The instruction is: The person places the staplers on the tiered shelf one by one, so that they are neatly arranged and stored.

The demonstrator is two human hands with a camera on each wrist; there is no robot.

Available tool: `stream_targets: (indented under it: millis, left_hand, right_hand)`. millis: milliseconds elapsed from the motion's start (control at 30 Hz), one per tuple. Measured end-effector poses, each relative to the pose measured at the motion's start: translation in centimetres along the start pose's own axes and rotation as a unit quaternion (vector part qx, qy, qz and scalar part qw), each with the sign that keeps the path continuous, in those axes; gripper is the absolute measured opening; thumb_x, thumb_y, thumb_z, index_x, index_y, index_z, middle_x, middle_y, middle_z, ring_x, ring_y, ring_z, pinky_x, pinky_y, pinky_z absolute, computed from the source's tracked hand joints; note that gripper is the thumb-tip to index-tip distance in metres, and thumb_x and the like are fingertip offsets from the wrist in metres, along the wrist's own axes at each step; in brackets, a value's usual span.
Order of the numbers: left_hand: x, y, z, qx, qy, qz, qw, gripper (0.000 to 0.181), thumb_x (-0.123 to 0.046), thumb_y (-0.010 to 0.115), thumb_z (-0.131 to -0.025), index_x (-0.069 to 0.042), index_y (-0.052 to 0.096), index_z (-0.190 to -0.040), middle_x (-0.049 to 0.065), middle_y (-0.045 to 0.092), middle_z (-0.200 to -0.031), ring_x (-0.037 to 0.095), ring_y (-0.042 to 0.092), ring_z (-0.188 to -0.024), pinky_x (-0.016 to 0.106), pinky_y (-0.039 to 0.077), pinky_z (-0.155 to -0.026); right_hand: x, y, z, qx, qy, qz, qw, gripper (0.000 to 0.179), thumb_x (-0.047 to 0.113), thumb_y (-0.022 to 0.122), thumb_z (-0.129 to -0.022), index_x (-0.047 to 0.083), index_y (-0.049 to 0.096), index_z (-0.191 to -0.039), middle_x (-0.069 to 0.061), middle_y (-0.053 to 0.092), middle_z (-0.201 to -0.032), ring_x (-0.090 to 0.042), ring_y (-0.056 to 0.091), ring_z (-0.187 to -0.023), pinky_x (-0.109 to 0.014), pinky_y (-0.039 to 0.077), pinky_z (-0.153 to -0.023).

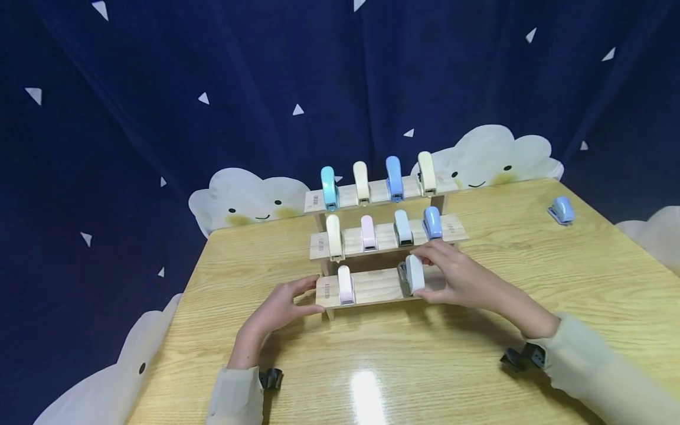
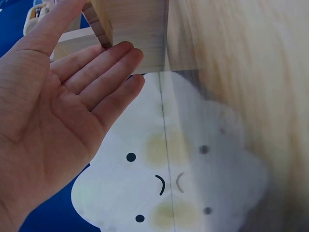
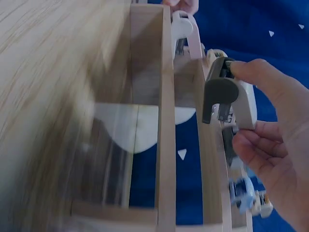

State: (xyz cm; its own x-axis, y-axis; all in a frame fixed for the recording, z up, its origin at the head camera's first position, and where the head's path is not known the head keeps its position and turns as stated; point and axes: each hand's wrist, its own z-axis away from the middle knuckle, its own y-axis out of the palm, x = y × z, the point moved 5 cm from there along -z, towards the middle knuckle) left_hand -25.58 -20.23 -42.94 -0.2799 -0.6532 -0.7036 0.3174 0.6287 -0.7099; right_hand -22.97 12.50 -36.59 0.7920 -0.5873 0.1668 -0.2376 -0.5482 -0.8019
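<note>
My right hand point(image 1: 451, 274) pinches a pale grey-white stapler point(image 1: 415, 275) with a dark grey base between thumb and fingers. It is upright at the right part of the bottom tier of a wooden three-tier rack point(image 1: 374, 287); in the right wrist view the stapler point(image 3: 246, 106) appears tilted, and whether it touches the board cannot be told. My left hand point(image 1: 281, 306) is at the left end of that tier, thumb in front and fingers behind. In the left wrist view its fingers point(image 2: 104, 75) look extended against the wood. A pale pink stapler point(image 1: 346, 285) stands near the left end.
On the middle tier stand cream point(image 1: 334, 236), pink point(image 1: 368, 232), light blue point(image 1: 403, 227) and blue point(image 1: 432, 222) staplers. Teal, cream and blue staplers line the top tier point(image 1: 347, 193). Another blue stapler point(image 1: 562, 210) lies on the table point(image 1: 504, 236) at right. A dark curtain hangs behind.
</note>
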Motion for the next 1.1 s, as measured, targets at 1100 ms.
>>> stream_targets:
  millis: [1100]
  left_hand:
    - [0.1, -0.1, -0.1, 0.005, -0.01, 0.001, 0.9999, 0.077, -0.04, 0.076, -0.083, -0.013, 0.044, -0.148, 0.009, 0.052, -0.147, 0.027, 0.05, -0.136, 0.048, 0.041, -0.114]
  right_hand:
    - [1.3, 3.7, -2.7, 0.106, 0.053, 0.006, 0.9929, 0.072, 0.039, 0.078, -0.081, -0.007, 0.054, -0.132, -0.019, 0.058, -0.123, -0.025, 0.06, -0.108, -0.037, 0.057, -0.092]
